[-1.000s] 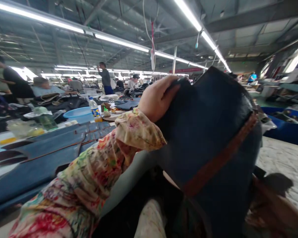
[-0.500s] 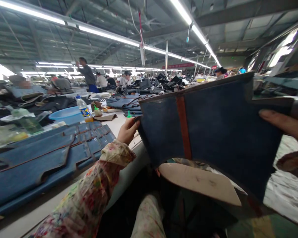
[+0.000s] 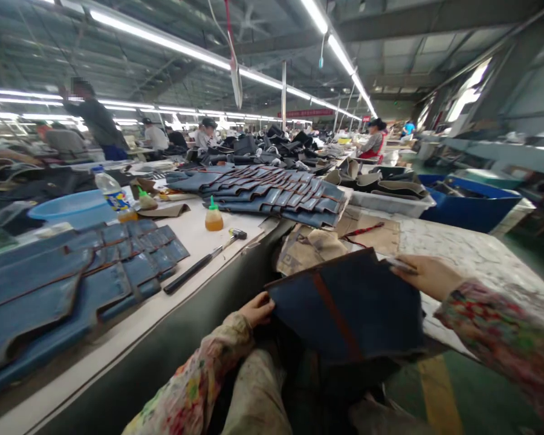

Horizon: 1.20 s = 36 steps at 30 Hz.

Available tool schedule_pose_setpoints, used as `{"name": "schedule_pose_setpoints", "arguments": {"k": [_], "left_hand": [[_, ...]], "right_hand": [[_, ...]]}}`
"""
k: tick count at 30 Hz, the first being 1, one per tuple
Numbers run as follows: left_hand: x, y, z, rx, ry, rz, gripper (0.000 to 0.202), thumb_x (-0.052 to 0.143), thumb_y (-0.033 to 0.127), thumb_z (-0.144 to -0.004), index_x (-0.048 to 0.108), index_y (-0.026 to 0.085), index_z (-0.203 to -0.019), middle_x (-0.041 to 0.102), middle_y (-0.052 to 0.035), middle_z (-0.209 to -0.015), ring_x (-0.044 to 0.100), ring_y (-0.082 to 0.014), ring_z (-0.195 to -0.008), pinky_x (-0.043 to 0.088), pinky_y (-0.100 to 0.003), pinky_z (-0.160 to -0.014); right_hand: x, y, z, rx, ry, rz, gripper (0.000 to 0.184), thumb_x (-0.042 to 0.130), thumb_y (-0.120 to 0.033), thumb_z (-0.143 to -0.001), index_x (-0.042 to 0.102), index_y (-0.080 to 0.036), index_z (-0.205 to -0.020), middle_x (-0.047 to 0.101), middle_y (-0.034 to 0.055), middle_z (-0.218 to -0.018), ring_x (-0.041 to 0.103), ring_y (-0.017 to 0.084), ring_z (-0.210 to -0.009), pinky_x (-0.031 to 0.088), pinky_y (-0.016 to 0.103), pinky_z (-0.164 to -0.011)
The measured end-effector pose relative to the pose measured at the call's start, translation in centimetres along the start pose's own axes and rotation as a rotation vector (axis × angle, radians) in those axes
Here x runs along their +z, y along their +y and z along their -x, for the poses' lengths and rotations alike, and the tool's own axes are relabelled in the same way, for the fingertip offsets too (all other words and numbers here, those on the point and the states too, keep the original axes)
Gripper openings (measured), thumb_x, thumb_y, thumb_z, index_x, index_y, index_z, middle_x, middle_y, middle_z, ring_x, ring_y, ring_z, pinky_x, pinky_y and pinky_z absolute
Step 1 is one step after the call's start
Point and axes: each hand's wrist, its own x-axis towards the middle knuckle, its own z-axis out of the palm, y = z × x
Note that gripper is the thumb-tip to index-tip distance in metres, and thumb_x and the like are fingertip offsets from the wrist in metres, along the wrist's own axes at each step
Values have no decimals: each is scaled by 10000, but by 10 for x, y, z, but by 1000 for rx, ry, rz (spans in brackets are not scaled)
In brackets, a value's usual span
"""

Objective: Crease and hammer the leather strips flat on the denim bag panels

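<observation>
Both my hands hold a dark blue leather piece (image 3: 358, 305) with a brown stripe, low over my lap. My left hand (image 3: 255, 309) pinches its left edge, fingers closed. At the piece's upper right corner my right hand (image 3: 424, 275) is closed on it. Both arms wear flowery sleeves.
Rows of blue leather pieces (image 3: 72, 272) lie on the long white table (image 3: 208, 238) to my left, with a hammer (image 3: 204, 261), an orange glue bottle (image 3: 213, 216), a drink bottle (image 3: 111, 192) and a blue basin (image 3: 70, 206). More blue pieces (image 3: 276, 193) are stacked further on. A blue bin (image 3: 469, 205) stands right. Other people work far off.
The leather piece has come down from in front of my face to lap height, and my view has dropped and turned right. Both hands stayed on its edges.
</observation>
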Motion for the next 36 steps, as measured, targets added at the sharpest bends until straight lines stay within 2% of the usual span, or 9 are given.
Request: {"name": "schedule_pose_setpoints", "arguments": {"k": [3,6,11,14,18,21,28,32,36], "left_hand": [[23,-19,5,-47,-35,-8,679,656,582,-562,487,236,-1121,593,-65,-1021,570,-217,-892,472,-286,-636],[27,-22,9,-27,12,-44,613,606,580,-627,488,243,-1125,588,-64,-1041,573,-210,-896,472,-285,-660],[10,-8,4,75,179,-130,569,505,493,-751,374,205,-1224,486,-114,-1189,502,-221,-1046,451,-340,-797],[13,2,3,235,286,-262,542,502,395,-769,345,178,-1240,422,-122,-1250,429,-221,-1131,383,-379,-914],[39,11,10,662,287,-676,369,453,310,-798,469,185,-1145,519,-88,-1154,453,-208,-1104,354,-393,-958],[58,18,16,818,238,-887,302,438,274,-805,524,195,-1083,559,-77,-1109,485,-206,-1064,384,-391,-932],[113,45,8,883,105,-1021,310,434,219,-803,515,176,-1100,552,-79,-1137,484,-198,-1060,389,-387,-917],[153,45,-7,869,61,-1065,348,462,232,-800,480,214,-1147,529,-48,-1185,464,-195,-1087,323,-422,-969],[168,34,-23,825,126,-1115,344,449,281,-818,479,197,-1149,554,-63,-1146,486,-202,-1051,319,-425,-959]], "right_hand": [[34,27,10,88,-158,17,166,508,-271,-732,651,-191,-762,650,78,-749,603,254,-743,422,308,-620],[49,42,25,98,-238,-14,135,544,-301,-682,651,-220,-696,645,33,-672,607,233,-701,433,290,-612],[49,48,40,37,32,-210,382,377,-476,-770,630,-210,-876,633,56,-843,575,223,-795,420,305,-708],[71,41,44,35,84,-322,350,412,-467,-733,629,-200,-799,618,61,-797,560,219,-776,404,314,-732],[123,31,58,133,47,-424,330,406,-441,-703,621,-194,-666,605,50,-631,564,223,-644,428,320,-608],[148,30,71,168,48,-528,419,333,-488,-737,611,-187,-652,612,37,-612,571,212,-632,445,302,-587],[149,29,76,284,156,-643,503,358,-522,-707,613,-135,-903,635,84,-850,568,254,-842,424,337,-757],[152,27,61,389,156,-648,390,362,-433,-718,625,-146,-747,615,68,-689,572,252,-741,426,342,-677],[163,27,39,451,108,-688,272,436,-338,-754,590,-165,-611,584,30,-580,569,193,-643,432,309,-624]]}}
